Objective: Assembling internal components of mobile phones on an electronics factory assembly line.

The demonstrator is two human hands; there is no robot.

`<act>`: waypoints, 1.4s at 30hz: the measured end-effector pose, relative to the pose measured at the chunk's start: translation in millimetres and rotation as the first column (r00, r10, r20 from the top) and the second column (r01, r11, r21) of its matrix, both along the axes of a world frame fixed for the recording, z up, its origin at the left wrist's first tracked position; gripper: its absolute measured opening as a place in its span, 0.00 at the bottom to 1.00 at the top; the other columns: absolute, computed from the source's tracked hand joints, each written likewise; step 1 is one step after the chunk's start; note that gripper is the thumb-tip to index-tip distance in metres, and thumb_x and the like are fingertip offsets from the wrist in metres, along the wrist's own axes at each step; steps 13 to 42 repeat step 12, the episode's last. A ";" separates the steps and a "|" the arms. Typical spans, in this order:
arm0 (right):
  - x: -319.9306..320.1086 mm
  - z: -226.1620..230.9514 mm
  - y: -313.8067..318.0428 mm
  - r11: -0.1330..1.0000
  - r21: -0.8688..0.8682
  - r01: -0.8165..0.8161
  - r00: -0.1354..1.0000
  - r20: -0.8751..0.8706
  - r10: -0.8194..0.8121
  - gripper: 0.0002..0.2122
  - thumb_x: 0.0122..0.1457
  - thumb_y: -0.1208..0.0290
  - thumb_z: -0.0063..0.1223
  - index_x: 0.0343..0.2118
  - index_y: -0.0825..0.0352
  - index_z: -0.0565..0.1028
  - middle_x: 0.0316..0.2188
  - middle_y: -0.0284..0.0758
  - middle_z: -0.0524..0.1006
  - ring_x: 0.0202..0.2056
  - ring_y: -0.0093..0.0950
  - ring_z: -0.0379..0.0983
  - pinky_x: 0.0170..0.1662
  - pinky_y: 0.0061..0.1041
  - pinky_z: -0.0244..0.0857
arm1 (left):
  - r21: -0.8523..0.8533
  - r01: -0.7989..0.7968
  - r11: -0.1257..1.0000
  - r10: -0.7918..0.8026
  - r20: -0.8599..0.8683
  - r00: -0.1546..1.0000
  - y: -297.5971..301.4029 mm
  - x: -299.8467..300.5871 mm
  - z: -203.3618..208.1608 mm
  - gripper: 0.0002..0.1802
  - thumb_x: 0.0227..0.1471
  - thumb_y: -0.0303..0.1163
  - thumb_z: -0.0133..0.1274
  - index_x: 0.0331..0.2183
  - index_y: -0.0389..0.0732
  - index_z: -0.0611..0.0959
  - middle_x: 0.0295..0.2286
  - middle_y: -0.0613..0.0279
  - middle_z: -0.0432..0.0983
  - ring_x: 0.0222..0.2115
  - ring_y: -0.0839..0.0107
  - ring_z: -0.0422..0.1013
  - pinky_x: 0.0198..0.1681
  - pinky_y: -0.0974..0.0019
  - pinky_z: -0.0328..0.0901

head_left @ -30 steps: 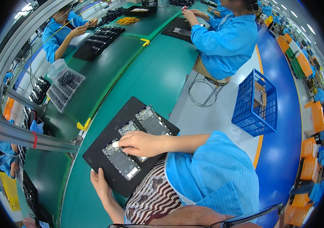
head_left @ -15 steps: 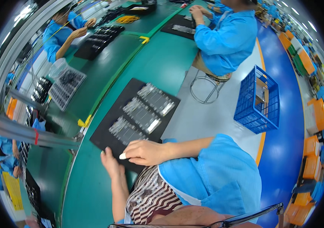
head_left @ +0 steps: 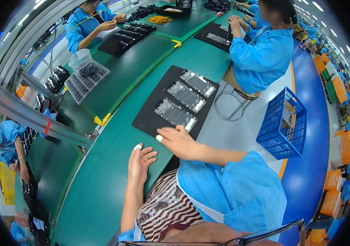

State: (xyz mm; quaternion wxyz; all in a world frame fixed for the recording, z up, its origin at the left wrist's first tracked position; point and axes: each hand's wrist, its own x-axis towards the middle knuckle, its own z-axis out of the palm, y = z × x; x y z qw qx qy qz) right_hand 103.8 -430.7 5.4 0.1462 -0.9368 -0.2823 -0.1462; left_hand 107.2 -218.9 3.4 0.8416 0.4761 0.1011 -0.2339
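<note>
Three flat circuit boards lie in a row on a black mat (head_left: 150, 112) on the green bench. The nearest circuit board (head_left: 175, 114) has silver parts, with a middle board (head_left: 186, 96) and a farther board (head_left: 198, 83) beyond it. At the mat's near edge, my right hand (head_left: 181, 142) rests with fingers stretched out, close to the nearest board and holding nothing visible. My left hand (head_left: 141, 165) is above the bench, apart from the mat, palm turned up, fingers spread, nothing in it. Each hand has a white cover on a fingertip.
A blue crate (head_left: 279, 127) stands on the floor at right. Across the bench, a compartment tray (head_left: 76, 88) holds small dark parts. Yellow tape (head_left: 102, 119) marks the bench's dividing strip. A co-worker in a blue smock (head_left: 261, 57) works ahead, another (head_left: 84, 28) at far left.
The mat with its boards has slid away from me along the bench. My left hand has come off the mat's near corner and turned palm up. The whole view has also shifted.
</note>
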 end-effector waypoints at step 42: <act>108.6 -18.9 -63.6 0.960 -0.099 0.263 0.961 0.111 -0.252 0.16 0.55 0.71 0.42 0.47 0.64 0.71 0.55 0.40 0.65 0.56 0.33 0.60 0.48 0.41 0.53 | 0.018 -0.021 1.000 0.020 0.068 0.998 45.7 -10.0 -15.3 0.19 0.57 0.32 0.47 0.47 0.31 0.66 0.34 0.46 0.74 0.30 0.60 0.75 0.31 0.64 0.73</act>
